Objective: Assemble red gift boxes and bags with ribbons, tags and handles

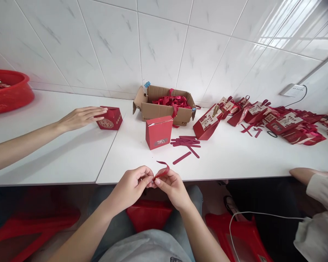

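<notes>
Left hand (135, 183) and right hand (172, 186) pinch a red ribbon (164, 172) between thumbs and fingers, at the near edge of the table (235, 156). One end curls up over the right hand. It looks light, soft and bendy, maybe a bit slippery, and hard to break. A pinch close to an end should hold it best. Gold print on the left box (110, 122) and the tall box's (206, 130) pale label are too small to read.
</notes>
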`<state>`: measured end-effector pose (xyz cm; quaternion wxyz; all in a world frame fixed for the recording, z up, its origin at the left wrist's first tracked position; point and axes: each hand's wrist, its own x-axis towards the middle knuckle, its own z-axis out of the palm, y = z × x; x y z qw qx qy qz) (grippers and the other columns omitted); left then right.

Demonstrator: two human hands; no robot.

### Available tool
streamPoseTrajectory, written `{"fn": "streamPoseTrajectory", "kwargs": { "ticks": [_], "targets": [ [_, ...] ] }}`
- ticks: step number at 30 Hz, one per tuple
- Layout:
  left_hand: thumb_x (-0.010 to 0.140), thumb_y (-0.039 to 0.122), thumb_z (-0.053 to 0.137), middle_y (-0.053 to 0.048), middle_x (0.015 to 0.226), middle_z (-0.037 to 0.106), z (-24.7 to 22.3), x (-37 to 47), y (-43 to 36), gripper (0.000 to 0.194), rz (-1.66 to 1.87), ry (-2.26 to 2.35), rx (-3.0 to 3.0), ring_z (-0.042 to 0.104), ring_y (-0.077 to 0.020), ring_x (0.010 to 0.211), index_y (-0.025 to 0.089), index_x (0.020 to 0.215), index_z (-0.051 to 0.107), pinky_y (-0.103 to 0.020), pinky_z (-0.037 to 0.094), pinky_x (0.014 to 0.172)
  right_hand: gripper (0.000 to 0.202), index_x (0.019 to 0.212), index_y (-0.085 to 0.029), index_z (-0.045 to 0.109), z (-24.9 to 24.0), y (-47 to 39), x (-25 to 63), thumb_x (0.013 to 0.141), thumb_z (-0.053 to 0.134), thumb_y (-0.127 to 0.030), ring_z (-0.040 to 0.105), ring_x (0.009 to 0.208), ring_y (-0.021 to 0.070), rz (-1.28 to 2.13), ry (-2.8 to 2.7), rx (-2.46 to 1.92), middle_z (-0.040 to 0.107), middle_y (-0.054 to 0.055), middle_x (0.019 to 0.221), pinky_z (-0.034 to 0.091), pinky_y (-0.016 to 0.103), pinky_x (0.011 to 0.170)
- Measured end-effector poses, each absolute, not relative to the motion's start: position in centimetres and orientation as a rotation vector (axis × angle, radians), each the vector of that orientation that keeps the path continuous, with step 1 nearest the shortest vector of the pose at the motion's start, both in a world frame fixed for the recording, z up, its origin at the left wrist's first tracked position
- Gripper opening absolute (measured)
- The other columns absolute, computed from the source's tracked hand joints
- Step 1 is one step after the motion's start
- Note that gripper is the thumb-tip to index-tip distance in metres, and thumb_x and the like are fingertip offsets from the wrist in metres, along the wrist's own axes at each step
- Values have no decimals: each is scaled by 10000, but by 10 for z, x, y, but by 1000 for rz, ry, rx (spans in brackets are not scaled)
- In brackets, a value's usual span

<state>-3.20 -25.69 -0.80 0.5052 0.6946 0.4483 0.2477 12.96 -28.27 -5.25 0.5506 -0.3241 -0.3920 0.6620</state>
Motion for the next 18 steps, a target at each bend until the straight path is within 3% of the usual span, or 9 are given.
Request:
{"fn": "streamPoseTrajectory", "kwargs": {
  "ticks": [6, 10, 14, 16, 18],
  "targets": [
    [902, 334, 444, 7, 689, 641, -12, -28, -262, 186, 513, 1247, 1796, 577, -148, 616, 206, 799, 530, -272, 454, 615, 123, 792, -210, 664, -60, -284, 132, 739, 762, -262, 622, 685, 119, 1497, -961, -801, 640, -15, 724, 511, 275, 686],
    [919, 351, 441, 6, 707, 639, -11, -29, -254, 211, 502, 1072, 1798, 592, -141, 651, 205, 814, 551, -258, 473, 639, 122, 781, -211, 666, -63, -283, 137, 731, 766, -261, 612, 628, 111, 1465, -960, -820, 637, -22, 685, 499, 263, 640],
    [890, 459, 507, 20, 651, 577, -7, -34, -224, 274, 819, 1244, 1795, 591, -151, 642, 210, 952, 601, -270, 489, 643, 126, 782, -216, 686, -67, -277, 146, 720, 776, -279, 604, 632, 105, 1371, -868, -884, 652, -16, 711, 497, 262, 658],
    [805, 486, 623, -14, 819, 614, -5, -35, -199, 362, 1178, 1451, 1801, 620, -185, 806, 208, 1033, 581, -310, 507, 747, 128, 772, -226, 697, -67, -270, 154, 701, 791, -277, 615, 697, 112, 1307, -820, -910, 662, -10, 751, 502, 264, 703],
    [687, 487, 735, -90, 1147, 597, -5, -32, -170, 649, 1352, 1497, 1839, 581, -252, 1082, 209, 1217, 484, -370, 502, 862, 132, 740, -232, 704, -65, -259, 164, 672, 809, -272, 630, 828, 141, 1240, -833, -917, 673, 8, 855, 515, 282, 769]
  ]
}}
